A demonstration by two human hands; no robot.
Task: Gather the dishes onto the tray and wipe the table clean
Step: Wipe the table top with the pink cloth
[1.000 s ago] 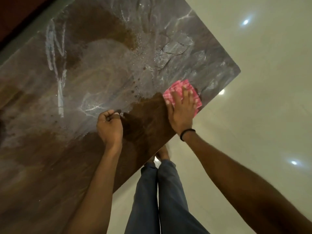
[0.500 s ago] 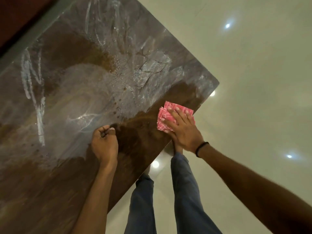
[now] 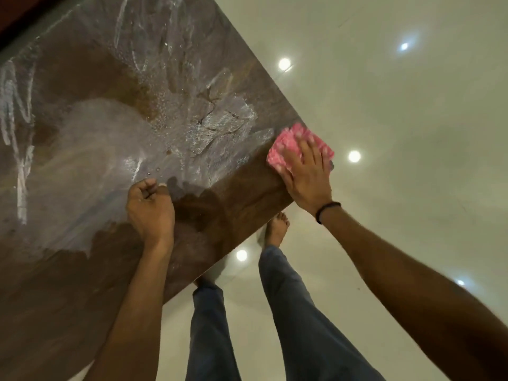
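Wiping: right hand [image 3: 308, 180], fingers flat, presses pink cloth [image 3: 287, 137] at glossy brown surface's [image 3: 247, 188] 2 o'clock corner; left hand [image 3: 149, 207] clenched, empty; white wet film [image 3: 90, 149] at 10 o'clock likely next.

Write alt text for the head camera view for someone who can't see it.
A person's right hand presses a pink cloth flat at the corner of a wet, streaked brown table. The left hand, fingers curled, rests on it nearby.

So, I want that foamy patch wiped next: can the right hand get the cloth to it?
Probably yes: the right hand presses the pink cloth at the table edge, with nothing standing between it and the foamy patch.
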